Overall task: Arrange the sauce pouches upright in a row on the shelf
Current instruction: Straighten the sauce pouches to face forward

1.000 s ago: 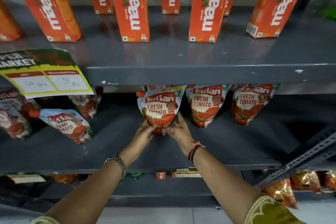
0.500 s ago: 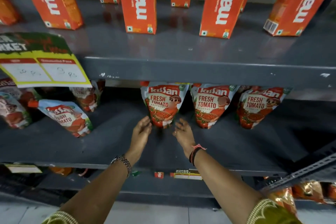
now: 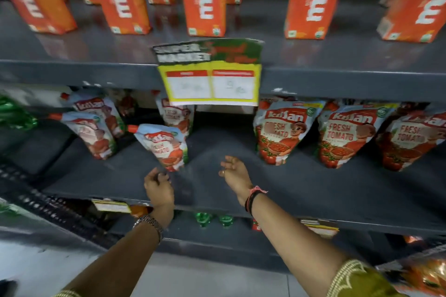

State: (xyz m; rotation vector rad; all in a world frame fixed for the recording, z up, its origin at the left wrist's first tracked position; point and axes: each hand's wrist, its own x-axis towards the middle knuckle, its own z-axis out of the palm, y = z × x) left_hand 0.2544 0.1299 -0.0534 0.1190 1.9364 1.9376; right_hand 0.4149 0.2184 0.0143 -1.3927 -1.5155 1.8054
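Observation:
Three Kissan tomato sauce pouches stand upright in a row at the right of the grey middle shelf [image 3: 301, 190]: the left one [image 3: 281, 132], the middle one [image 3: 342, 136] and the right one [image 3: 410, 142]. A loose pouch [image 3: 166, 147] leans near the shelf's centre left. Behind it are another pouch [image 3: 177, 116] and two more [image 3: 94, 136] [image 3: 96, 106] further left. My left hand [image 3: 158, 188] hovers just below the leaning pouch, fingers curled, holding nothing. My right hand [image 3: 235, 172] hangs over bare shelf, fingers loosely apart and holding nothing.
Orange Maaza juice cartons [image 3: 205, 0] line the upper shelf. A yellow price tag [image 3: 210, 75] hangs from that shelf's front edge over the pouches. Green packets [image 3: 14, 116] sit far left. Green bottle caps [image 3: 205, 218] show on the shelf below.
Both hands let go of the left upright pouch and drew back. The view swung left, so the row now sits at the right; my left hand has come close to the leaning pouch.

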